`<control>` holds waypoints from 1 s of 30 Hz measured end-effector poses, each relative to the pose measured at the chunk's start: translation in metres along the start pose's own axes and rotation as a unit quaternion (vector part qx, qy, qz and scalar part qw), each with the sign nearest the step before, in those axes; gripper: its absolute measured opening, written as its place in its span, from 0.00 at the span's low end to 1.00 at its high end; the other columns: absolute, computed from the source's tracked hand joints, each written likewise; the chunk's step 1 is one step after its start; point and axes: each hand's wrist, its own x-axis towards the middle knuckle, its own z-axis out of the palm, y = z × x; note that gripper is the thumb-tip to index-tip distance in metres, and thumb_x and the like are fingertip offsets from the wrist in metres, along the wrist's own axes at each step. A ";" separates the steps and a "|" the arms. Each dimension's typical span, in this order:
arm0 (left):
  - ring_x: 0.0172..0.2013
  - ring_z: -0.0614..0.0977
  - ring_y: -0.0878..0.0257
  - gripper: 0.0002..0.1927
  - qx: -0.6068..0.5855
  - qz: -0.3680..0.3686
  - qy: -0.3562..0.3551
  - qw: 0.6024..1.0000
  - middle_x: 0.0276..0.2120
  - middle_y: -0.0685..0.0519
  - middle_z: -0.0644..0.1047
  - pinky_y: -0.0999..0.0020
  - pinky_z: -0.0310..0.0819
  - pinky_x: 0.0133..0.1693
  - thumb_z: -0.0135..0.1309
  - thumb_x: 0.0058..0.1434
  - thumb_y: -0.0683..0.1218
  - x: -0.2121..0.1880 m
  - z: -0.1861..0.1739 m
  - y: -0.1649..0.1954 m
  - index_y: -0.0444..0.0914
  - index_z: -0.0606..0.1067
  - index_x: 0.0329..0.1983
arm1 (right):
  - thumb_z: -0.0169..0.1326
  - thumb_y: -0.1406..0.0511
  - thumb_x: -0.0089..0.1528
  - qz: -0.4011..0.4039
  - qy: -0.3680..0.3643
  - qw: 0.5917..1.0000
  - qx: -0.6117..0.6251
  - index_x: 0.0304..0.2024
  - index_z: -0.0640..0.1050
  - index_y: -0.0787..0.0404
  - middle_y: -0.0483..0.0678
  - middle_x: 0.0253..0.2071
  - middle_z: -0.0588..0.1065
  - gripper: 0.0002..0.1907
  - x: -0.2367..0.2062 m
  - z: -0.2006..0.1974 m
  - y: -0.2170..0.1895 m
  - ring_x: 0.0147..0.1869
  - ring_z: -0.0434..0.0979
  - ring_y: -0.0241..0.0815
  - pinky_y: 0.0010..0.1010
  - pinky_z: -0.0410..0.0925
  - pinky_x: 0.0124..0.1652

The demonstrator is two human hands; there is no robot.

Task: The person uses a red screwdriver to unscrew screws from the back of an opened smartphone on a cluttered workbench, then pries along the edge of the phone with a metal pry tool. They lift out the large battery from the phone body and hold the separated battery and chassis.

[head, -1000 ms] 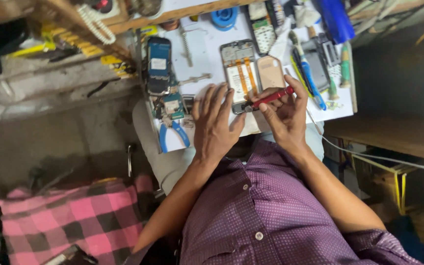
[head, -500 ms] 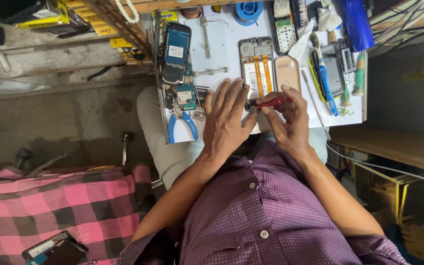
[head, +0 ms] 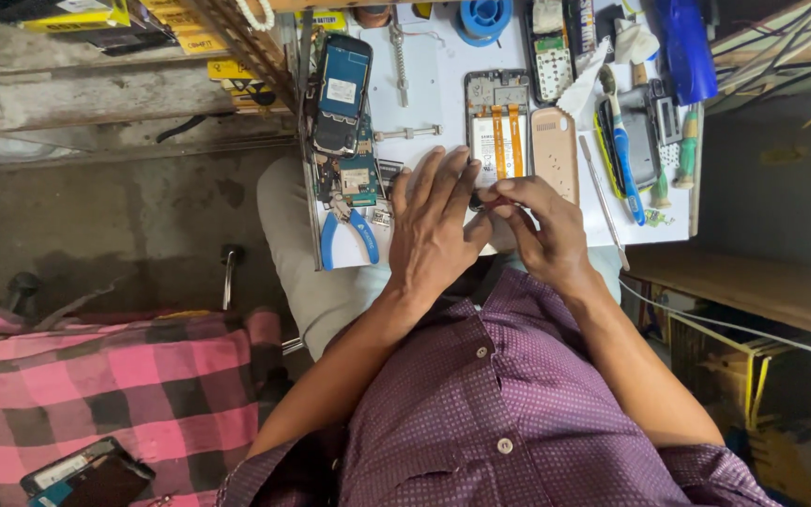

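at the near edge of the white work mat (head: 434, 84), the left hand (head: 438, 225) lies flat, fingers spread, below the opened phone with orange ribbon cables (head: 497, 127). right hand (head: 542, 225) pinches a small red tool tip (head: 492, 194), mostly hidden. blue-handled pliers (head: 349, 237) lie just beside the left hand.

Bare grey concrete floor (head: 124, 216), pink checked cloth (head: 96, 385), brown cardboard box (head: 762, 291) at right

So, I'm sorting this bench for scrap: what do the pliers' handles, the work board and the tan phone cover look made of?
Pliers: blue handles look like soft plastic or rubber sleeves with a dull sheen; the jaws look like bare grey metal. Work board: flat, white and smooth, probably laminate or painted sheet; I can't tell which. Tan phone cover: matte moulded plastic, judging by its rounded corners and even colour.
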 end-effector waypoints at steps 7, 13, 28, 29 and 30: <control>0.70 0.65 0.50 0.34 -0.001 0.001 -0.003 1.000 0.65 0.48 0.69 0.43 0.51 0.69 0.63 0.53 0.48 -0.001 0.000 0.000 0.35 0.72 0.63 | 0.61 0.80 0.63 -0.010 0.029 0.999 -0.032 0.58 0.73 0.60 0.53 0.45 0.76 0.23 0.001 0.005 0.003 0.47 0.78 0.45 0.32 0.74 0.45; 0.71 0.65 0.51 0.33 0.008 0.002 0.000 1.000 0.66 0.49 0.70 0.45 0.51 0.69 0.63 0.55 0.49 -0.001 0.001 -0.001 0.35 0.72 0.64 | 0.56 0.79 0.67 0.029 0.020 0.997 0.062 0.62 0.70 0.60 0.56 0.51 0.73 0.22 0.001 0.005 0.005 0.54 0.77 0.42 0.29 0.75 0.49; 0.71 0.65 0.51 0.33 0.000 -0.002 -0.002 1.000 0.67 0.48 0.70 0.45 0.52 0.70 0.63 0.55 0.49 -0.001 0.001 -0.001 0.36 0.71 0.64 | 0.54 0.79 0.68 0.039 0.026 0.990 0.130 0.66 0.66 0.57 0.55 0.57 0.71 0.26 0.003 0.008 0.008 0.56 0.77 0.40 0.28 0.76 0.52; 0.71 0.65 0.51 0.33 0.001 0.001 -0.002 1.000 0.67 0.48 0.70 0.46 0.52 0.70 0.63 0.55 0.48 -0.001 0.002 -0.001 0.36 0.72 0.64 | 0.57 0.79 0.67 0.020 0.041 0.991 0.125 0.64 0.68 0.56 0.54 0.55 0.70 0.26 0.003 0.008 0.007 0.53 0.76 0.39 0.27 0.76 0.49; 0.71 0.65 0.51 0.33 0.002 0.004 -0.002 1.000 0.67 0.48 0.70 0.46 0.53 0.70 0.63 0.54 0.48 -0.001 0.002 -0.001 0.36 0.72 0.64 | 0.54 0.79 0.68 0.039 0.028 0.991 0.122 0.65 0.68 0.57 0.54 0.55 0.72 0.26 0.003 0.008 0.008 0.55 0.78 0.41 0.29 0.77 0.52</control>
